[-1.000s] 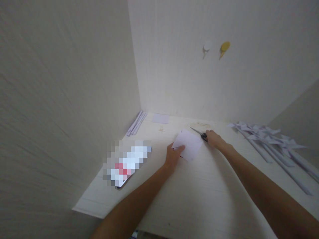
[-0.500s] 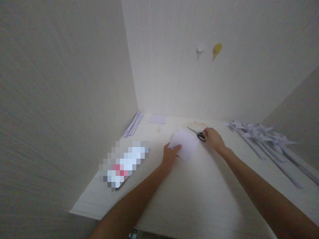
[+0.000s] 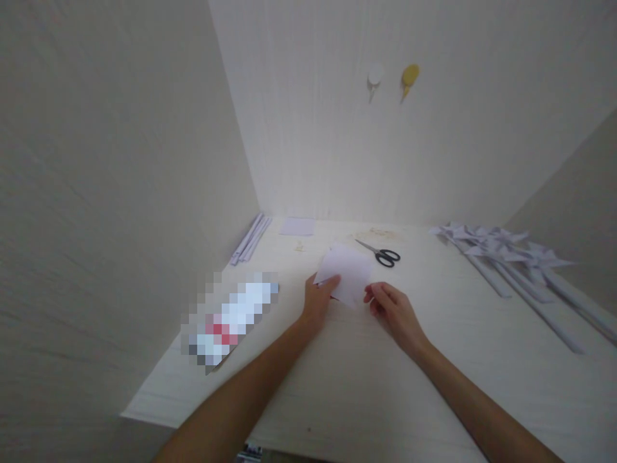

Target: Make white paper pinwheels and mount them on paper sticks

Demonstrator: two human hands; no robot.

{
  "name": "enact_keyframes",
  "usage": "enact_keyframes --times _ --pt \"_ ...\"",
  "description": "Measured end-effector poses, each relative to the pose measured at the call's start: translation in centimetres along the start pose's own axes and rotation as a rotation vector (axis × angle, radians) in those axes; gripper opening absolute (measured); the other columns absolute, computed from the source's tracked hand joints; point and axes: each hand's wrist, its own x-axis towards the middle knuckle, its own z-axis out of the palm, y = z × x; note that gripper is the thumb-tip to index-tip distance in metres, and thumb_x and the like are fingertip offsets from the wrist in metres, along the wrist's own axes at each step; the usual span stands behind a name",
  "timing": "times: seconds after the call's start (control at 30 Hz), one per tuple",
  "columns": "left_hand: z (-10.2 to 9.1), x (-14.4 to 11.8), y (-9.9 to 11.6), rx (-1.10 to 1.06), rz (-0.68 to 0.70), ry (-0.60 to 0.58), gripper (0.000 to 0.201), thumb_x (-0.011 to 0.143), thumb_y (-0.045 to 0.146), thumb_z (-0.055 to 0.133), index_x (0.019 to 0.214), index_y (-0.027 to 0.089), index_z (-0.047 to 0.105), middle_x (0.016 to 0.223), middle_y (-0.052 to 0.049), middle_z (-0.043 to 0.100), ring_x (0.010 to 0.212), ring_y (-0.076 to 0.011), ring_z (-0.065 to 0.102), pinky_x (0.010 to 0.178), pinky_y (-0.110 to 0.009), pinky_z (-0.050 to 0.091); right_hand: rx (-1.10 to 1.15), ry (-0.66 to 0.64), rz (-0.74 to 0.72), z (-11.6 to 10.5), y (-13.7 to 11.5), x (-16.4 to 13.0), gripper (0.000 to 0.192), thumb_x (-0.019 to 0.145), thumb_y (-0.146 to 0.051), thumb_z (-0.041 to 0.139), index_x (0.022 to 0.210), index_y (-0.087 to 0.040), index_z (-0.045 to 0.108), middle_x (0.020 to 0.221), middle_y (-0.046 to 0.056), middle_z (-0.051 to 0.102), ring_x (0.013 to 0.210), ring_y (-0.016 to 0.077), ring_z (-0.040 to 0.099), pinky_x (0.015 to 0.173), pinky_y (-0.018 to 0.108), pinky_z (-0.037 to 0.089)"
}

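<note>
A square of white paper (image 3: 348, 267) is pinched at its left side by my left hand (image 3: 319, 297), thumb on top and fingers underneath. My right hand (image 3: 389, 307) is just beside the paper's lower right corner, with loosely bent fingers that appear to hold nothing. Behind it, the black-handled scissors (image 3: 385, 256) lie on the white table, blades pointing to the back left.
Rolled paper sticks (image 3: 251, 239) and a flat paper sheet (image 3: 297, 226) lie at the back left. A blurred-out phone-like device (image 3: 236, 325) is at left. Several paper pinwheels on sticks (image 3: 511, 254) lie at right. Two hooks (image 3: 410, 76) are on the wall.
My right hand has left the scissors on the table and come nearer, to the paper's right corner. My left hand keeps hold of the paper. The view has shifted slightly.
</note>
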Motion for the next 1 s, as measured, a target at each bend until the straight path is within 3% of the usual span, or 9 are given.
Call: enact_keyframes --times 0.2,0.37,0.57,0.73,1.0 --pt "0.3 -0.4 0.1 0.014 -0.028 -0.033 0.02 0.055 0.024 0.066 0.069 0.011 0.059 0.059 -0.001 0.06 0.053 -0.0121 0.054 0.052 -0.025 0.043 -0.167 -0.053 -0.053 0.1 -0.3 -0.3 0.024 0.075 -0.037 0.049 0.064 -0.015 0.052 0.05 -0.004 0.046 0.046 0.0082 0.04 0.045 0.02 0.029" --pt "0.6 -1.0 -0.2 0.01 -0.056 -0.076 0.022 0.055 0.025 0.067 0.068 0.01 0.059 0.061 -0.002 0.06 0.054 -0.0117 0.054 0.052 -0.024 0.043 -0.181 -0.031 -0.073 -0.2 -0.1 -0.5 0.026 0.076 -0.035 0.048 0.058 -0.016 0.05 0.046 -0.005 0.043 0.044 0.0079 0.039 0.045 0.02 0.028" --pt "1.1 -1.9 -0.1 0.213 -0.018 -0.116 0.021 0.054 0.027 0.067 0.065 0.01 0.059 0.058 -0.002 0.058 0.049 -0.0102 0.051 0.042 -0.02 0.039 -0.136 0.013 -0.088 0.0 0.0 -0.7 0.026 0.076 -0.035 0.048 0.058 -0.016 0.049 0.046 -0.005 0.043 0.044 0.008 0.039 0.045 0.02 0.029" --pt "1.5 -2.4 0.4 0.37 -0.003 -0.072 0.017 0.054 0.025 0.066 0.06 0.011 0.059 0.053 0.0 0.056 0.045 -0.0086 0.047 0.041 -0.019 0.039 -0.123 0.001 -0.084 0.0 0.0 -0.8 0.026 0.076 -0.036 0.048 0.059 -0.016 0.049 0.046 -0.005 0.042 0.044 0.008 0.039 0.045 0.02 0.028" --pt "1.4 -2.5 0.8 0.349 0.038 -0.096 0.014 0.056 0.025 0.065 0.059 0.012 0.059 0.052 0.0 0.058 0.045 -0.0089 0.049 0.042 -0.02 0.04 -0.216 -0.15 -0.036 0.0 0.0 -0.5 0.031 0.076 -0.039 0.046 0.057 -0.015 0.053 0.045 -0.004 0.041 0.043 0.0078 0.035 0.043 0.021 0.025"
